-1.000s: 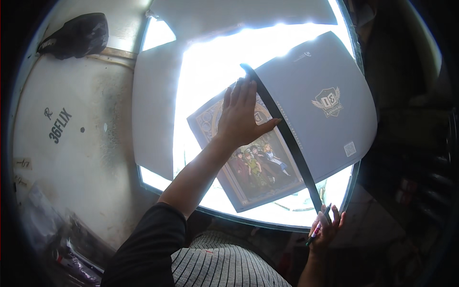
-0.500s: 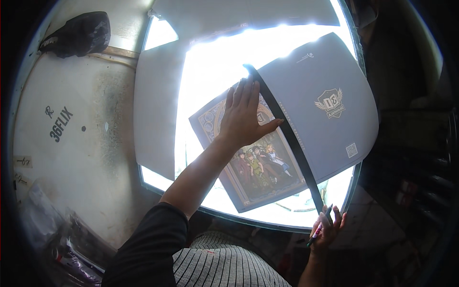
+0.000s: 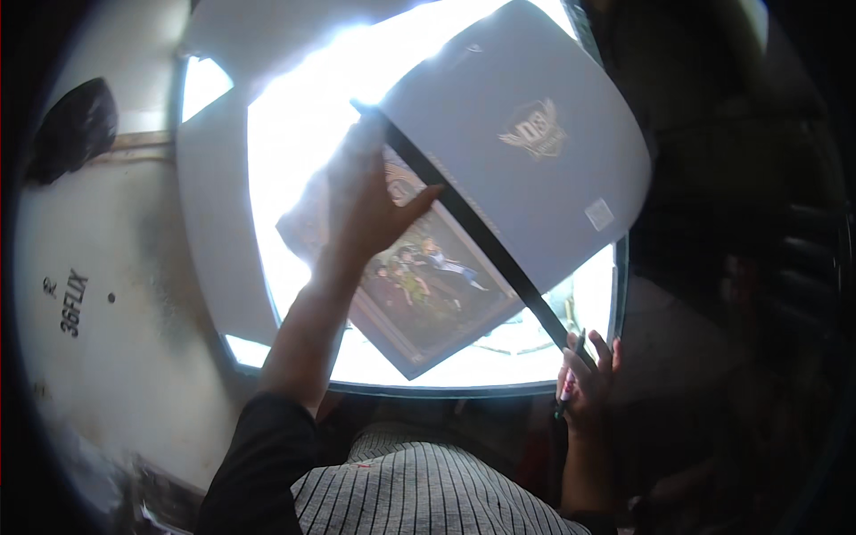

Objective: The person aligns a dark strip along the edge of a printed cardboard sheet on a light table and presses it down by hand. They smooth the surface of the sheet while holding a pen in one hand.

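A colourful illustrated picture (image 3: 419, 294) lies on a brightly lit glass panel (image 3: 303, 134). My left hand (image 3: 366, 201) presses flat on the picture's upper part, fingers spread. A long dark ruler (image 3: 481, 236) runs diagonally across the picture's right edge. A large grey sheet with a winged emblem (image 3: 526, 152) lies to the right of the ruler. My right hand (image 3: 584, 379) rests at the ruler's lower end, at the panel's front edge, and holds a slim pen-like tool (image 3: 571, 379).
A pale, stained wall or board (image 3: 116, 303) with dark markings spreads to the left. A black bag (image 3: 76, 129) lies at the upper left. The right side is dark with dim shelving. My striped clothing fills the lower middle.
The view has shifted, so the panel and picture sit a little further right and higher. My left hand stays pressed on the picture; my right hand stays at the ruler's lower end.
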`<move>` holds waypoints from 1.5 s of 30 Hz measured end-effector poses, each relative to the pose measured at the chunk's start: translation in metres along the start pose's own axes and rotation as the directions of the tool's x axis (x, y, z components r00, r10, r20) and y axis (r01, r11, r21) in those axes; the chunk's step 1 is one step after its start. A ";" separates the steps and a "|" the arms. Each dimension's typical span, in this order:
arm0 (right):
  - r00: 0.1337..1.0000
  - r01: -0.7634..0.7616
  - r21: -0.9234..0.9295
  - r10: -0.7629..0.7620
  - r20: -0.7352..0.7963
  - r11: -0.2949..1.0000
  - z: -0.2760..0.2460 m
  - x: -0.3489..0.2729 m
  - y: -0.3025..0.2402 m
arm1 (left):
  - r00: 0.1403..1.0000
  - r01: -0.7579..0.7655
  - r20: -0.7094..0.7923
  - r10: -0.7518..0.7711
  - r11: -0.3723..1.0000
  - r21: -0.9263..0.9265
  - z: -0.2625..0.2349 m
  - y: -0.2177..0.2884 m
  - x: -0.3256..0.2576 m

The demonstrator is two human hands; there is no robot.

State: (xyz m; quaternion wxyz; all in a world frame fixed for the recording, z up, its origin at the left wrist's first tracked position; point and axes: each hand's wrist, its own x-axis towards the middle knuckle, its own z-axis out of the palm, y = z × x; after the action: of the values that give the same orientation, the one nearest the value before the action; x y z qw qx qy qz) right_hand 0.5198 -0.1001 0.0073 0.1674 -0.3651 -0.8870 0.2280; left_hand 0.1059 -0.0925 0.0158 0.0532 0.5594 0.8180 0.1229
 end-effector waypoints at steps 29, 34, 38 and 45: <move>0.999 -0.043 0.075 0.043 -0.002 0.996 0.000 -0.006 0.006 | 0.998 0.033 0.047 -0.034 0.999 0.020 0.002 0.009 0.003; 0.999 -0.050 0.069 0.050 -0.008 0.996 0.000 -0.006 0.005 | 1.000 -0.014 -0.017 0.014 1.000 -0.017 0.006 0.006 0.002; 0.999 -0.046 0.074 0.047 -0.007 0.996 -0.001 -0.004 0.004 | 1.000 -0.022 -0.017 0.022 1.000 0.008 0.006 0.007 0.001; 0.999 -0.049 0.079 0.051 -0.019 0.996 0.000 -0.006 0.006 | 1.000 -0.006 -0.002 0.006 1.000 0.023 0.005 0.007 0.000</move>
State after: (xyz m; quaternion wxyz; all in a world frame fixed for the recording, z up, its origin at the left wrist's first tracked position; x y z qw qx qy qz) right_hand 0.5267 -0.1007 0.0034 0.1850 -0.3826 -0.8661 0.2633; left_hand 0.1135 -0.0892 0.0134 0.0456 0.5622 0.8178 0.1142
